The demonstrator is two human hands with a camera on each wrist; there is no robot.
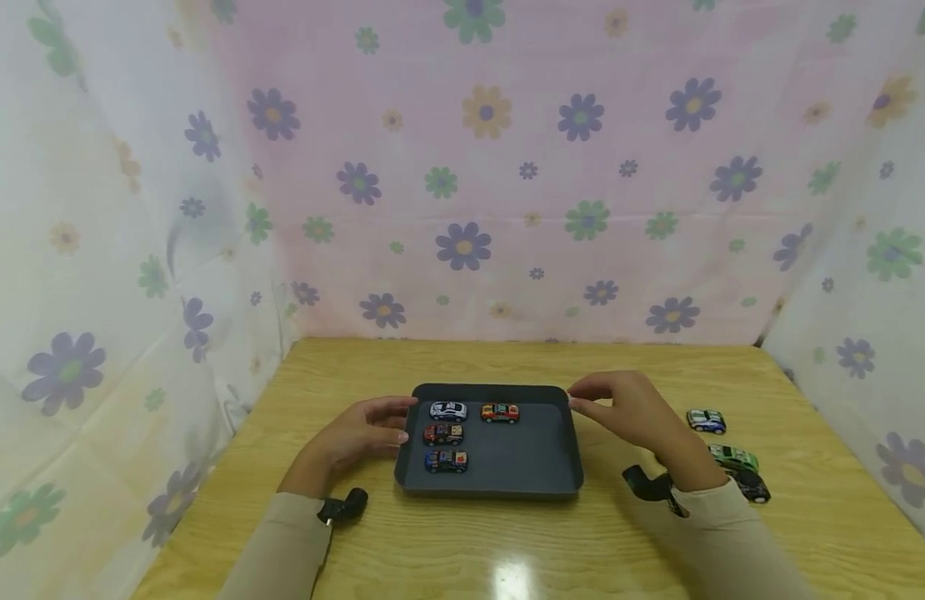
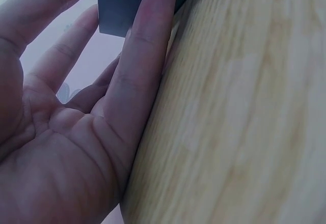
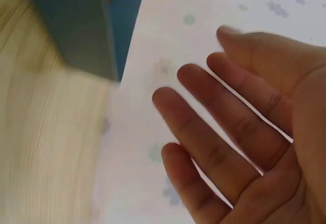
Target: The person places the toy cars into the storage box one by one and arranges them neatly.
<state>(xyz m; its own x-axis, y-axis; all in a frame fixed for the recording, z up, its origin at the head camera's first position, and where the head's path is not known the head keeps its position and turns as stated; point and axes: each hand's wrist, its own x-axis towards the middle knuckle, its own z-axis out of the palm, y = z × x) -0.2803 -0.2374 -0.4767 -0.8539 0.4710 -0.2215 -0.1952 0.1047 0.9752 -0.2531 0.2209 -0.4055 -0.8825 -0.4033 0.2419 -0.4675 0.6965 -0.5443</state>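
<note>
A dark grey rectangular tray (image 1: 522,493) lies on the table between both hands. Down its left side stand a white toy car (image 1: 448,411), a dark red toy car (image 1: 443,434) and a blue toy car (image 1: 446,461). Farther right, by the back wall, is a red and yellow toy car (image 1: 500,412). My left hand (image 1: 360,431) is at the tray's left side with fingers extended; in the left wrist view its fingertips (image 2: 158,2) touch or nearly touch the wall. At the back right corner hovers my right hand (image 1: 626,410), its fingers (image 3: 201,127) loosely extended and holding nothing.
Right of the tray, a white and blue toy car (image 1: 706,421), a green toy car (image 1: 735,456) and a black toy car (image 1: 752,487) stand on the wooden table (image 1: 432,550), the latter two partly behind my right forearm. Flowered curtains (image 1: 537,208) enclose the table's back and sides.
</note>
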